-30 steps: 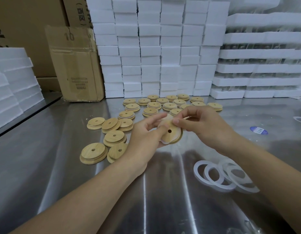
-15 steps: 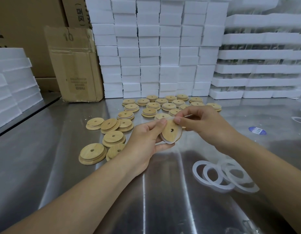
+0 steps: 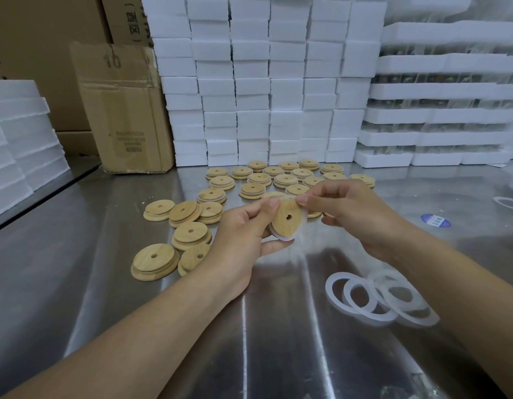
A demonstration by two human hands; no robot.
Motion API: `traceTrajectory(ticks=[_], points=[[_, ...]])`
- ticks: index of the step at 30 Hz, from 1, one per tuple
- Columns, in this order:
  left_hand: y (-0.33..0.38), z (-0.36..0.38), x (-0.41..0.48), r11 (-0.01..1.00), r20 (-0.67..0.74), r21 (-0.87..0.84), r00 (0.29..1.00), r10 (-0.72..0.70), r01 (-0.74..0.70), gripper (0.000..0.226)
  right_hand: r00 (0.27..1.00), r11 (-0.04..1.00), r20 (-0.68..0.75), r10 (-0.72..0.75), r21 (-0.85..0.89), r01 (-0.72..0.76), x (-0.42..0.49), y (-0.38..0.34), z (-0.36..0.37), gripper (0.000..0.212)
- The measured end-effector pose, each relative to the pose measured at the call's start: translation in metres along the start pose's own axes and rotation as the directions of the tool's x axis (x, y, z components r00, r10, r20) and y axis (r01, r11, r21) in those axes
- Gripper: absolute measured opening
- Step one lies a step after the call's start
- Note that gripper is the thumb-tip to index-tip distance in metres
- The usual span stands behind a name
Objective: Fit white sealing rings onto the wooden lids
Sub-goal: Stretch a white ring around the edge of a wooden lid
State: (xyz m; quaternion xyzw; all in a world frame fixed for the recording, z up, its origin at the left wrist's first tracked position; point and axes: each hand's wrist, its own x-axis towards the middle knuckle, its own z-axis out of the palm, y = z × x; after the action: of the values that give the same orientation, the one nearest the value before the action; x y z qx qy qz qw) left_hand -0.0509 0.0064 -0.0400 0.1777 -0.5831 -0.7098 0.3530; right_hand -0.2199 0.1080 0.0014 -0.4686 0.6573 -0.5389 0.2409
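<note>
Above the steel table, both hands hold one round wooden lid point(image 3: 287, 221) with a centre hole, tilted on edge. A white sealing ring point(image 3: 284, 237) wraps its rim. My left hand point(image 3: 246, 234) grips the lid from the left, thumb on top and fingers underneath. My right hand point(image 3: 350, 211) pinches the ring at the lid's top edge. Several loose white rings point(image 3: 377, 298) lie overlapping at the front right. Several bare wooden lids point(image 3: 154, 262) lie at the left, and more lids point(image 3: 278, 177) are spread behind my hands.
Stacked white foam blocks point(image 3: 264, 82) and foam trays point(image 3: 439, 90) wall off the back. A cardboard box point(image 3: 123, 110) stands at the back left, foam slabs point(image 3: 16, 133) at the far left. A blue sticker point(image 3: 435, 220) and another ring point(image 3: 508, 203) lie at the right.
The lid has turned in my hands, and the white ring now sits further round its rim. My right fingertips have shifted along the top edge.
</note>
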Motion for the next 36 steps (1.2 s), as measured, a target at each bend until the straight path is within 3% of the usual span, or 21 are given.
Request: traceTrajectory(ticks=[6,12,17,24,29,36], points=[[0.000,0.002,-0.002,0.997,-0.014,-0.081,1.000,0.011,-0.012,0.034,0.995,0.989,-0.061,-0.078,0.122,0.085,-0.001,0.001,0.009,0.015],[0.006,0.003,0.001,0.964,-0.069,-0.264,0.998,0.010,-0.028,0.034,0.994,0.991,-0.050,-0.102,0.087,0.106,-0.004,0.001,0.017,0.017],[0.007,-0.002,0.003,0.991,-0.049,0.097,0.994,0.102,-0.097,0.023,0.968,0.970,-0.092,-0.233,-0.090,0.225,-0.004,0.002,0.021,0.014],[0.003,-0.010,0.006,0.854,0.057,0.426,0.951,0.305,-0.300,0.020,0.935,0.914,-0.044,-0.352,-0.230,0.334,-0.003,0.001,0.015,0.007],[0.001,-0.011,0.005,0.809,0.083,0.485,0.938,0.335,-0.332,0.022,0.942,0.907,-0.008,-0.335,-0.273,0.320,-0.002,0.001,0.014,0.010],[0.005,-0.004,0.002,0.938,0.005,0.269,0.974,0.228,-0.221,0.018,0.981,0.985,-0.084,-0.173,-0.006,0.173,-0.001,0.000,0.015,0.013]])
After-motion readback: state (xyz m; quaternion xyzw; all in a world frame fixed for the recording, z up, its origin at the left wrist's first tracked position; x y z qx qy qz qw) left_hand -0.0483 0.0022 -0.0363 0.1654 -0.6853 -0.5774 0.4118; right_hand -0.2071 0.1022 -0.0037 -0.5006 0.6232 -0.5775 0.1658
